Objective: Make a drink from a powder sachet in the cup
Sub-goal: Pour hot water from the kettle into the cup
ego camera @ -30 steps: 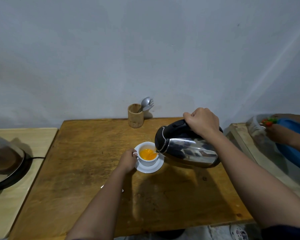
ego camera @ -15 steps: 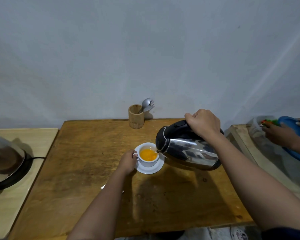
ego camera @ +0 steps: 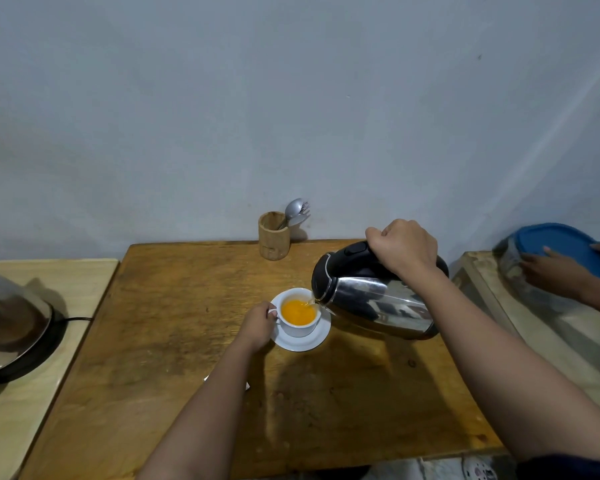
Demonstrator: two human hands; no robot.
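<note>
A white cup (ego camera: 298, 329) holding orange liquid stands on a white saucer (ego camera: 303, 342) in the middle of the wooden table (ego camera: 174, 327). My left hand (ego camera: 258, 325) grips the cup's handle. My right hand (ego camera: 404, 249) is closed on the black handle of a steel kettle (ego camera: 371, 299), which is tilted with its spout over the cup's right rim; a thin stream of water runs into the cup. A scrap of white paper (ego camera: 246, 386), perhaps the sachet, peeks out from under my left forearm.
A bamboo holder (ego camera: 273, 236) with a spoon and fork stands at the table's back edge. On a lighter side table at the left sits a kettle on a black corded base (ego camera: 13, 327). At the right, another person's hands (ego camera: 551, 268) hold a blue-lidded container (ego camera: 565, 245).
The kettle stays tilted over the cup and the orange liquid has risen. The other person at the right has put the blue lid onto the container.
</note>
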